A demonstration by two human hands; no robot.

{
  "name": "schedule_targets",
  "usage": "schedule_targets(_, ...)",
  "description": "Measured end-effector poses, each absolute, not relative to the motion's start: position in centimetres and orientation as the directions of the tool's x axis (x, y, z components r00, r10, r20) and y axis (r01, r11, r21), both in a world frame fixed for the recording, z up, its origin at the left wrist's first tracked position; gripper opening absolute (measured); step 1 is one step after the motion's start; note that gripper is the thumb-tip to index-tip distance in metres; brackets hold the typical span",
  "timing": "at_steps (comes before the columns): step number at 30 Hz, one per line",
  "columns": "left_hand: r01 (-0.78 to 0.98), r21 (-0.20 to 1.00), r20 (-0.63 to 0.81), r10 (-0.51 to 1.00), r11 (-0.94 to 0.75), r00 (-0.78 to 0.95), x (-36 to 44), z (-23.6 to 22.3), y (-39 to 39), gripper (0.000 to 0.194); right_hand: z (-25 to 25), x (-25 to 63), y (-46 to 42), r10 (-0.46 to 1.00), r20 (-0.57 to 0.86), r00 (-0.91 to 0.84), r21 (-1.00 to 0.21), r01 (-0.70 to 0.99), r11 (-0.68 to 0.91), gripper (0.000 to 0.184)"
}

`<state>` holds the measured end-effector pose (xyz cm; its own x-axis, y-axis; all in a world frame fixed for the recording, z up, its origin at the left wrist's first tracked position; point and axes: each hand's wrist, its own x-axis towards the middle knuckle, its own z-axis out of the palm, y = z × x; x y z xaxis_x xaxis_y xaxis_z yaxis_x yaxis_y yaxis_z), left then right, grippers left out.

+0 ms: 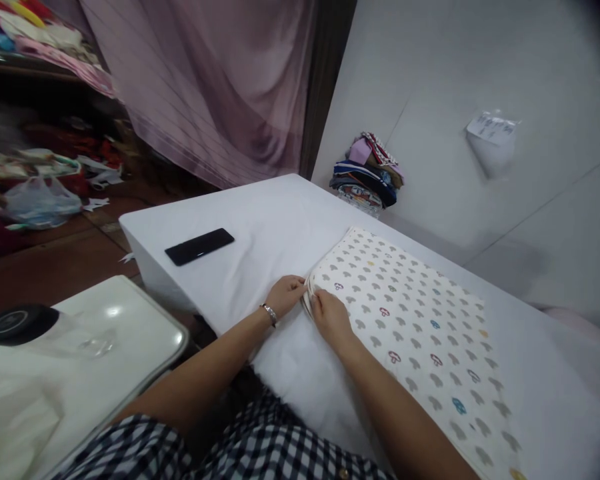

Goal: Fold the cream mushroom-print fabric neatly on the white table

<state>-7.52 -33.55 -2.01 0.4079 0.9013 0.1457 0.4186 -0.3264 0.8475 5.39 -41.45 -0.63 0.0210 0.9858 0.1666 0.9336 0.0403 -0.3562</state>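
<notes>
A cream cloth printed with small grey and coloured mushrooms (415, 320) lies folded flat on a white-covered table (275, 227). My left hand (285, 293) pinches the near left corner of the cloth, fingers closed on its layered edge. My right hand (330, 317) rests on the same corner from the other side, fingers curled on the fabric. A bracelet circles my left wrist.
A black phone (199, 246) lies on the table to the left. Against the white wall at the back sits a pile of folded clothes (370, 173). A white tray-like surface (130, 333) with a black round object (15, 323) is at lower left. Pink curtain and cluttered shelves behind.
</notes>
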Motion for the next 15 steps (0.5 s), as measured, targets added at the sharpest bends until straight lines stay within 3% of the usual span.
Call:
schedule_targets(4, 0.416, 0.854, 0.134, 0.904, -0.313, 0.405, -7.51, -2.07, -33.59, 0.029, -0.89, 5.41, -41.49, 0.978, 0.204, 0.030, -0.383, 0.923, 0.051, 0.027)
schedule_targets(15, 0.396, 0.873, 0.107, 0.902, -0.286, 0.417, -7.48, -1.76, -33.79, 0.026, -0.54, 4.64, -41.77, 0.994, 0.105, -0.013, -0.312, 0.949, 0.045, 0.023)
